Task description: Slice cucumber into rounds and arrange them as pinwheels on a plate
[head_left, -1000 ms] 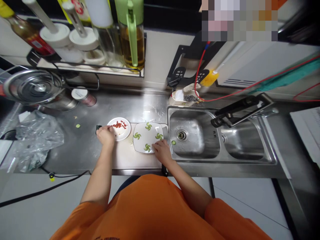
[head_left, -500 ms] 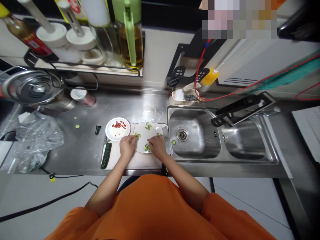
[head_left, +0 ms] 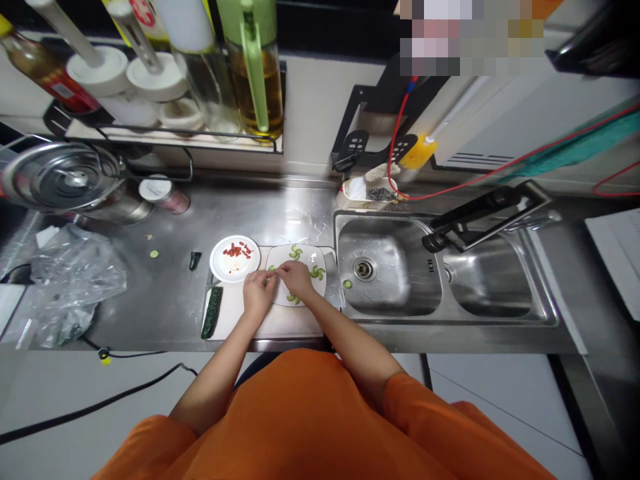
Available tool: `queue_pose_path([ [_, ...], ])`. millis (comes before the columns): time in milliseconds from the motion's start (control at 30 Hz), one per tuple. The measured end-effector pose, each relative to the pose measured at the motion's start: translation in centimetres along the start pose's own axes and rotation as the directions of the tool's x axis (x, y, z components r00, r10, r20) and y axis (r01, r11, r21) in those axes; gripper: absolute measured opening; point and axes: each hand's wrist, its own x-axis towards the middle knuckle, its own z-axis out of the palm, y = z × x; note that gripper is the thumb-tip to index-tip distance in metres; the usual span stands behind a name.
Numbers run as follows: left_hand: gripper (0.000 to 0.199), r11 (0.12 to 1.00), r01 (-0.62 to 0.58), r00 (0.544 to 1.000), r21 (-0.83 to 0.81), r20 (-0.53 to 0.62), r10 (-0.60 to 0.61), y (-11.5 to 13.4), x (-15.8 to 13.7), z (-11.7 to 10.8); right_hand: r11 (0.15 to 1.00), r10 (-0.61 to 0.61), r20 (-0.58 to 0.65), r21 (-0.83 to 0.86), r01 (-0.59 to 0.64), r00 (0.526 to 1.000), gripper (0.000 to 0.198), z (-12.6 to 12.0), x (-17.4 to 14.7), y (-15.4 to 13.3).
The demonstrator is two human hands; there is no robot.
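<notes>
Glossy metal sink point(head_left: 390, 267), smooth white plate point(head_left: 315, 257), rough-skinned cucumber point(head_left: 213, 312), crinkled clear plastic bag point(head_left: 77, 273), matt cloth shirt point(head_left: 300, 420)

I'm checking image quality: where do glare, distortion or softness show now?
Head view: bright glare on the grey steel counter behind the square white plate; head view, top left: wide-angle distortion seems to lean the yellow-capped brown bottle; head view, upper right: a pixelated patch; head view, centre: the right hand's fingers too small and soft to read clearly.

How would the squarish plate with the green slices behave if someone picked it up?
The squarish plate is probably rigid and breakable, given its glossy, ceramic-like surface. Its flat shape seems unlikely to roll. If tilted, its loose-looking green slices might slide.
</notes>
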Motion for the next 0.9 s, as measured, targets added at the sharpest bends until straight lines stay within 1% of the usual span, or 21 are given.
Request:
queue_pose_path([
  [67,0.018,1.000,-0.001,1.000,-0.004,-0.002,0.001,-0.1,-0.1,0.0,0.998,0.053,0.034,0.043,-0.054,0.998,0.017,-0.2,0.3,-0.2],
  [167,0.017,1.000,-0.014,1.000,-0.002,-0.013,0.014,-0.5,-0.2,-0.2,0.991,0.089,0.071,0.092,-0.095,0.994,0.019,-0.5,0.5,-0.4],
  [333,0.016,0.996,-0.090,0.996,-0.005,-0.019,0.090,-1.0,0.0,-0.2,0.992,0.086,0.093,0.087,-0.095,0.992,0.019,-0.6,0.9,-0.6],
  [433,0.018,0.993,-0.119,0.993,0.012,-0.013,0.119,-1.3,0.2,0.0,0.996,0.071,0.101,0.054,-0.077,0.992,0.019,-0.4,1.2,-0.6],
  [533,0.019,0.991,-0.124,0.992,0.045,-0.001,0.124,-1.6,0.3,0.1,0.999,0.047,0.107,0.019,-0.049,0.993,0.019,-0.1,1.5,-0.4],
  [733,0.020,0.990,-0.100,0.995,0.104,0.038,0.096,-1.8,0.5,0.3,0.999,-0.029,0.044,-0.043,0.031,0.999,0.020,0.1,1.7,0.2],
  [900,0.020,0.991,-0.073,0.997,0.116,0.045,0.068,-1.7,0.5,0.4,0.992,-0.097,0.041,-0.073,0.100,0.994,0.020,0.5,1.7,0.5],
])
